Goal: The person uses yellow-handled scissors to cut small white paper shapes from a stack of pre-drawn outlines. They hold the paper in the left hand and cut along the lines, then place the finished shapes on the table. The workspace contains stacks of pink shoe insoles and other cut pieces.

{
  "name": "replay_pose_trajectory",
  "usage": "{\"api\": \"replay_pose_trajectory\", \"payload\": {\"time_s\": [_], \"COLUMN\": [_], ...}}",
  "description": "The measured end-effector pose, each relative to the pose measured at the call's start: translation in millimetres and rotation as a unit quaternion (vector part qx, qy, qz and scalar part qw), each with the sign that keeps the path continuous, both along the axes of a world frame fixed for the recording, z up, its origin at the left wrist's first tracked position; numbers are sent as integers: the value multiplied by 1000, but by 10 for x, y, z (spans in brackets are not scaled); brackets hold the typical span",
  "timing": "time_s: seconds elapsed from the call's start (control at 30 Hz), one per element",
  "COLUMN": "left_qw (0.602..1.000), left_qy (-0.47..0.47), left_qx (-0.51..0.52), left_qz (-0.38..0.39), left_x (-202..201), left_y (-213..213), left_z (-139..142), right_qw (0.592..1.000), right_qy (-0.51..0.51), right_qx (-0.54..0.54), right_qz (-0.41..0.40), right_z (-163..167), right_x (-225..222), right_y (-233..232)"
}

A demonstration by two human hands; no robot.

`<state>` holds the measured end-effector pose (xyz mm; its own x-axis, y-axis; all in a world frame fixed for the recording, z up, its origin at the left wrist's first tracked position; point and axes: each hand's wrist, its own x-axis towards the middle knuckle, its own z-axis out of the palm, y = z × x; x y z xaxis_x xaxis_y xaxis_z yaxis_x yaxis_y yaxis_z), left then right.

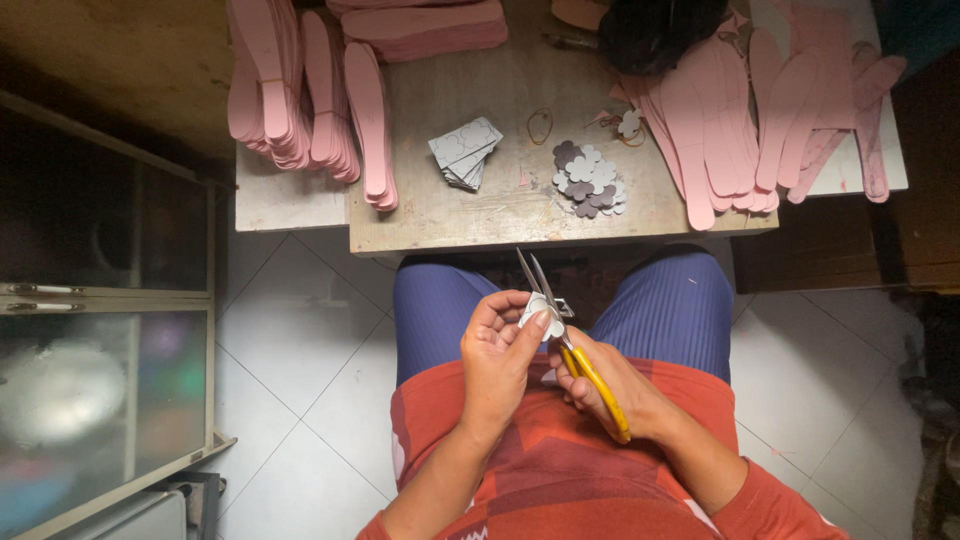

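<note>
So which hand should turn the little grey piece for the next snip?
Probably the left hand: its fingers already pinch the small grey piece. The right hand is wrapped around the yellow-handled scissors, whose blades are at the piece.

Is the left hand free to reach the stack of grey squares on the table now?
Probably not at once. The left hand holds a small grey piece that the scissors in the right hand are cutting. The grey squares lie uncovered on the table ahead, with nothing between.
</note>
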<state>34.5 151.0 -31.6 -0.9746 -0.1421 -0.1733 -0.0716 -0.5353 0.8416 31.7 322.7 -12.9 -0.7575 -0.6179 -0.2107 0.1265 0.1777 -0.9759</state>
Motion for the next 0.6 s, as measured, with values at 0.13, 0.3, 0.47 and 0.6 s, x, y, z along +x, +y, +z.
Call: {"api": "replay_pose_trajectory", "payload": {"time_s": [0.13,0.3,0.47,0.6], "left_qw": [999,997,997,997], "left_qy": [-34,-41,-38,-27], "left_qx": [15,-21,-31,-29], "left_qz": [-27,-56,-58,-60], "left_x": [8,20,13,7], "left_y": [-16,-58,-92,-120], "left_z": [65,110,96,86], "right_qw": [999,998,999,999], "right_qy": [30,55,23,17], "right_qx": [-10,-4,-4,-29], "right_qz": [8,29,29,28], "right_z": [-5,-6,17,51], "right_x": [7,-10,0,-12], "right_y": [-4,39,42,17]}}
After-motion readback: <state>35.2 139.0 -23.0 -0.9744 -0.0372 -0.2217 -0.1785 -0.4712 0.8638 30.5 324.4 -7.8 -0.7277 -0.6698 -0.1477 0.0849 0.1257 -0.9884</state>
